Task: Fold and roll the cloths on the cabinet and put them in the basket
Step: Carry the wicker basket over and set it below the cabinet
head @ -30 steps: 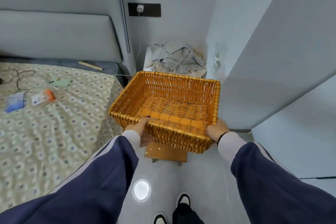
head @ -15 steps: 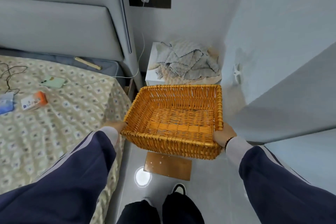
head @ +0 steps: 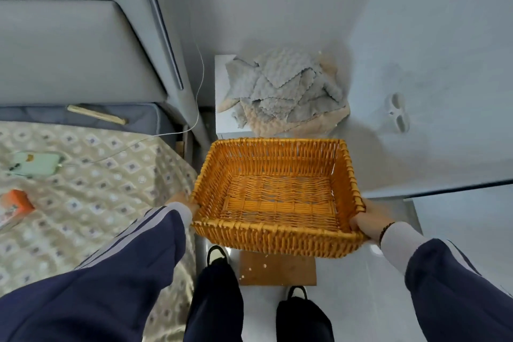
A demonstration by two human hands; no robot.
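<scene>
I carry an empty orange wicker basket (head: pixel 277 233) in front of me at waist height. My left hand (head: pixel 181 201) grips its near left corner, mostly hidden behind the rim and my sleeve. My right hand (head: pixel 367 218) grips the near right corner, thumb over the rim. Just beyond the basket stands a small white cabinet (head: pixel 222 125) against the wall. A crumpled heap of grey and beige cloths (head: pixel 286 91) lies on top of it.
A bed (head: pixel 83 197) with a patterned cover fills the left, with a phone (head: pixel 36 164) on a white charging cable and an orange box (head: pixel 15 201) on it. A small wooden stool (head: pixel 277 269) stands on the floor under the basket. Grey walls close in on the right.
I have stepped closer to the cabinet with the basket. The cloth heap now sits larger and right behind the basket's far rim. Both hands keep their hold on the near corners.
</scene>
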